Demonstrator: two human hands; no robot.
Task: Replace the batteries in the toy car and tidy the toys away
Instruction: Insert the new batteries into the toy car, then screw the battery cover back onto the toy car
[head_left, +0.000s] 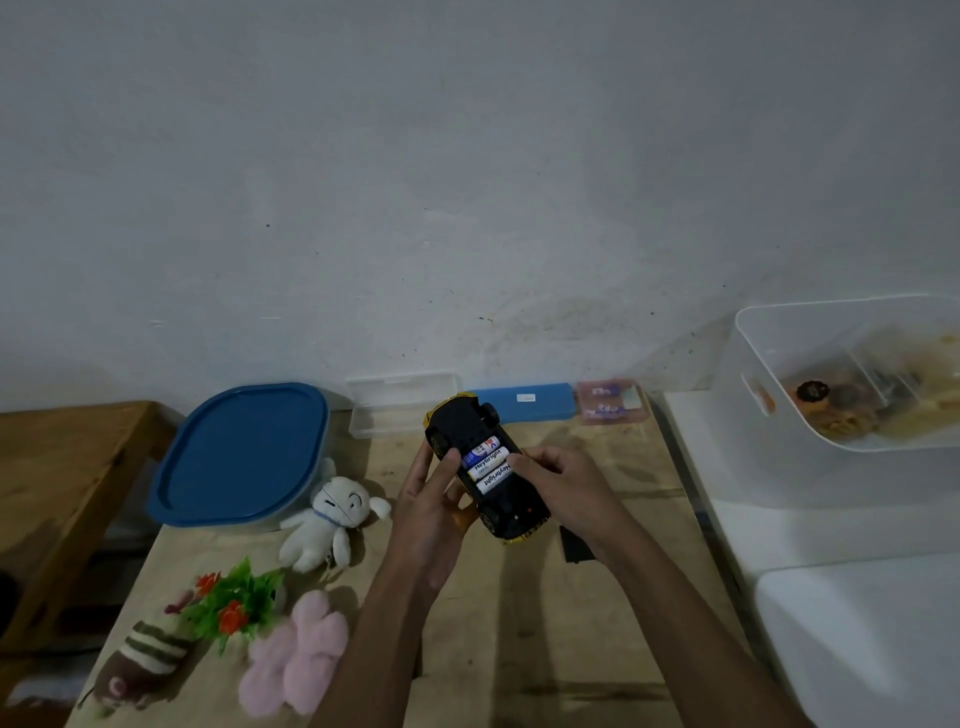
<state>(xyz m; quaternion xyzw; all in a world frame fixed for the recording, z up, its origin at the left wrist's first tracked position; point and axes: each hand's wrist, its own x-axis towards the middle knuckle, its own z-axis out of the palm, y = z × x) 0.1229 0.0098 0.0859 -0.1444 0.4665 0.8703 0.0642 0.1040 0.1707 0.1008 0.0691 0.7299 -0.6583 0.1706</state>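
The yellow and black toy car (460, 423) is held upside down above the wooden table (519, 649). Its battery bay is uncovered and shows three white and blue batteries (488, 464) side by side. My left hand (431, 512) grips the car from the left, thumb along its side. My right hand (558, 486) holds the car's right side with its fingertips at the edge of the batteries. A small black battery cover (575, 544) lies on the table under my right wrist.
A blue-lidded tub (241, 454) stands at the back left, with a clear case (400, 402), a blue case (524, 404) and a battery pack (610, 401) along the wall. A white plush (332, 514), plastic flowers (228, 603), a striped plush (143, 662) and a pink plush (296, 654) lie at the left. A white bin (779, 415) holds toys at the right.
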